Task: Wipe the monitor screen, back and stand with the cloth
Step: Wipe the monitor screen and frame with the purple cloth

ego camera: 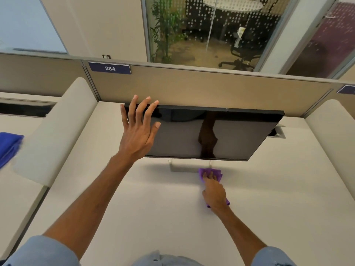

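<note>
The cloth [207, 172] is a small, soft purple square, light and limp. It will bunch and slide unless flat fingers pin it down, so it is best worked under the palm rather than pinched by a corner. The monitor [236, 131] is the delicate piece. Its dark glossy screen will probably show smears and wants gentle pressure, and the thin panel looks likely to tip on its stand, so it is better steadied at the top edge or frame than by the glass. It stands on the pale table [153, 212] just in front of a tan partition [192, 87], leaning towards the viewer. The left hand [137, 135] is spread wide with straight fingers over the monitor's upper left corner, fingertips reaching past the top edge; whether it presses there or only hovers is not clear. The right hand [213, 191] lies flat on the cloth, fingers stretched forward and pressing it down at the stand base [179, 168], just beneath the monitor's lower edge. One end of the cloth pokes out beyond the fingertips and another behind the wrist.
</note>
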